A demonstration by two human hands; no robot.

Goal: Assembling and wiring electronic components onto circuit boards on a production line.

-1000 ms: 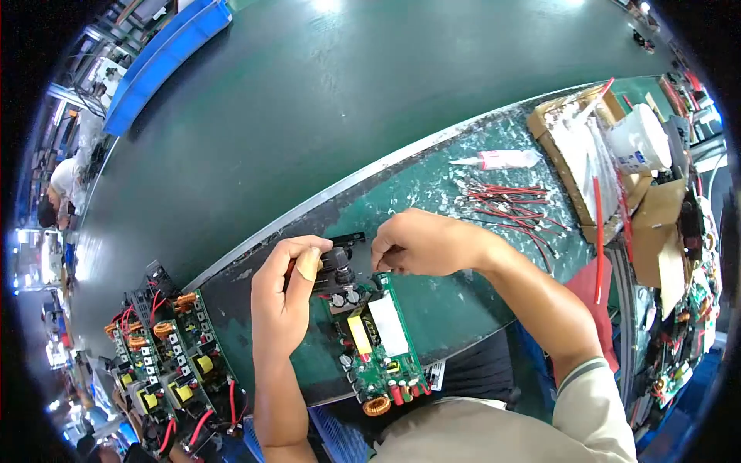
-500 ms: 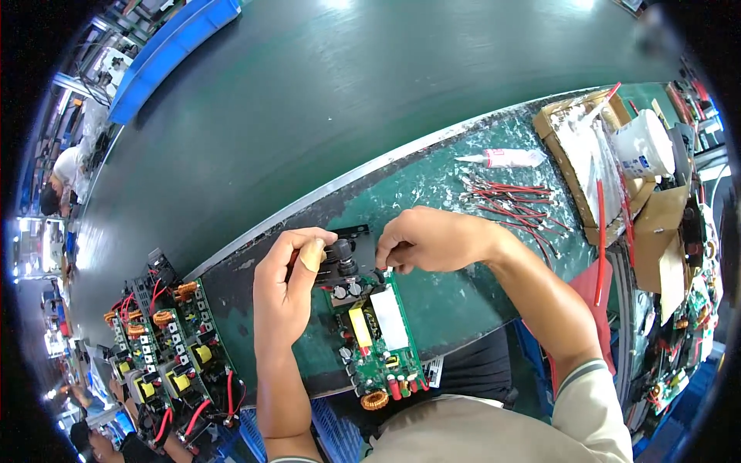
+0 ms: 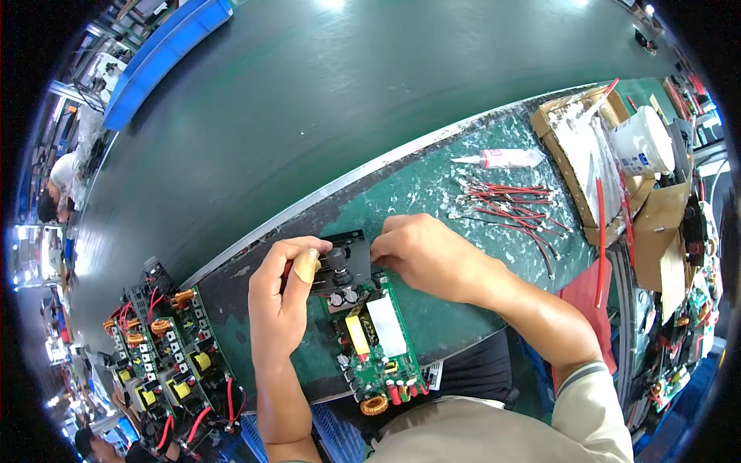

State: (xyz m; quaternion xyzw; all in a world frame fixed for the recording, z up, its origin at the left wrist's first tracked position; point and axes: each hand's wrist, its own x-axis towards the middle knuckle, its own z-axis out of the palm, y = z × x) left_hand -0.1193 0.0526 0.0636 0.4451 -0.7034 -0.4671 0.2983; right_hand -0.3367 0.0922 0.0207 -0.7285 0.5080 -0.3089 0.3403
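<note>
A green circuit board [image 3: 398,349] lies in front of me, its near end at the bench edge. It carries a white block, a yellow transformer, capacitors and a copper-wound coil. At its far end stands a black panel [image 3: 356,256] with a round black part on it. My left hand [image 3: 279,301], its thumb wrapped in a yellowish cover, closes on the panel's left side. My right hand [image 3: 428,258] is at the panel's right edge, over the board's far right corner. Its fingers are curled together, and what they grip is hidden.
Several similar boards [image 3: 166,347] stand at left. Red and black wires [image 3: 509,204] lie right of my hands, with a white tube [image 3: 509,159] beyond. A cardboard box [image 3: 567,158] and a white bucket [image 3: 641,143] are farther right. A blue bin [image 3: 166,62] sits far left.
My right hand has turned and shifted slightly, its fingers now more hidden behind the back of the hand. The panel shows more of its face. My left hand has moved slightly left.
</note>
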